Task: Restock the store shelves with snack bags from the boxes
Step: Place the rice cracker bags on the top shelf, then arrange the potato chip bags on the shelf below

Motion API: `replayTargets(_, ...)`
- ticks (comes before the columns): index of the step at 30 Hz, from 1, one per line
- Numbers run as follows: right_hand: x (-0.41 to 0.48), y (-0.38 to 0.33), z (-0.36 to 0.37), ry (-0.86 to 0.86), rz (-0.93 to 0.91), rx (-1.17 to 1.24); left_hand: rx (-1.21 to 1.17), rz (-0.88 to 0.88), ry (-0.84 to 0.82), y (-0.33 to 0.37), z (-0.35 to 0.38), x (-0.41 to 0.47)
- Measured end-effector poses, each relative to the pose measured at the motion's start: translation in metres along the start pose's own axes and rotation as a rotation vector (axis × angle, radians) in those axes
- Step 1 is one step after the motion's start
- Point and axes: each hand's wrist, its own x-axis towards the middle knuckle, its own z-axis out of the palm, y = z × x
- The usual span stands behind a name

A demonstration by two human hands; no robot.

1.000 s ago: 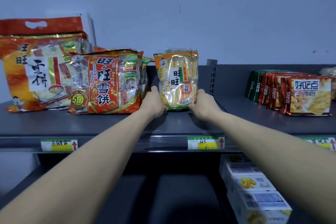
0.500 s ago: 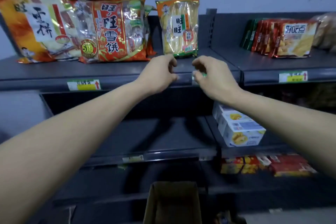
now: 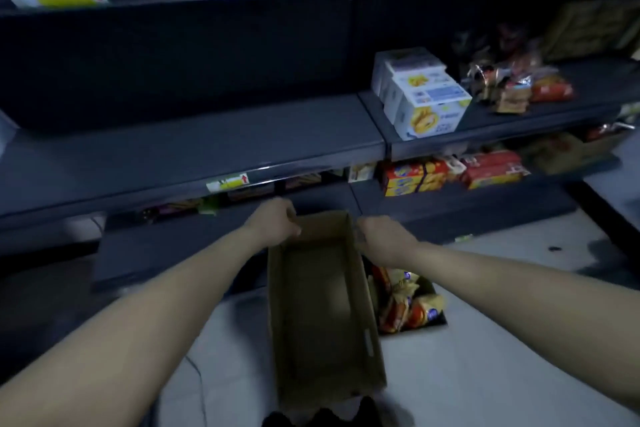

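An empty brown cardboard box (image 3: pixel 322 308) stands open on the floor below me. Beside it on the right, a second box (image 3: pixel 433 291) holds several red and yellow snack bags (image 3: pixel 405 302). My left hand (image 3: pixel 277 222) hovers at the empty box's far left corner with loosely curled fingers and nothing in it. My right hand (image 3: pixel 379 236) is at the far right rim, also loosely curled and holding nothing. Whether either hand touches the cardboard is unclear.
Dark metal shelves (image 3: pixel 194 149) run across the view, the left middle bay bare. White snack cartons (image 3: pixel 422 97) and wrapped packets (image 3: pixel 512 87) sit on the right middle shelf, red and yellow boxes (image 3: pixel 419 177) below. Pale floor (image 3: pixel 485 340) lies to the right.
My view dropped from the top shelf to the floor. Both hands let go of the yellow bag on the top shelf and came down to the empty box's far end.
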Motion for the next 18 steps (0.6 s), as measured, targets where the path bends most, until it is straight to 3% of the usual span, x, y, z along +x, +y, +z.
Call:
replayTargets(9,0.006,0.035,0.091,-0.204,0.125,-0.039,-0.009,-0.229,-0.121,-0.071,0.1,-0.005)
replayTargets(18,0.031,0.07,0.177,-0.19,0.355,0.121,0.248,-0.363,-0.075,-0.116,0.181,-0.001)
